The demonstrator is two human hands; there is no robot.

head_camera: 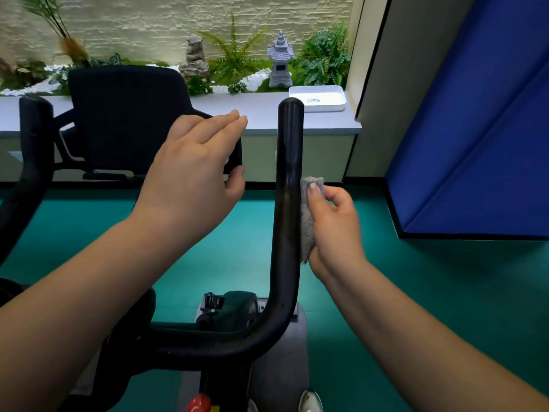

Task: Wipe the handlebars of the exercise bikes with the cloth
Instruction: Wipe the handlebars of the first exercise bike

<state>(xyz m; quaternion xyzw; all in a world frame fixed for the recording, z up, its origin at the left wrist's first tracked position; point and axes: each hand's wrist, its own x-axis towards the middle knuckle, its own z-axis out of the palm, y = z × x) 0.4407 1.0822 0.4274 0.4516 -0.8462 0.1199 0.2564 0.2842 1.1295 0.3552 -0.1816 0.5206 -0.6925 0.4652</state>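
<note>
Handlebar [288, 185], frame centre: right hand [332, 224] pinches the cloth [307, 227] against its right side only. Left hand [196, 173] hovers open, empty. Far side may be missed; the cloth could slip.

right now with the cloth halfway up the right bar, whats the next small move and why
Probably slide the right hand and the grey cloth up the right handlebar toward its rounded tip. The cloth presses only against the bar's mid section, on its right side, so the top stretch looks unwiped.
</note>
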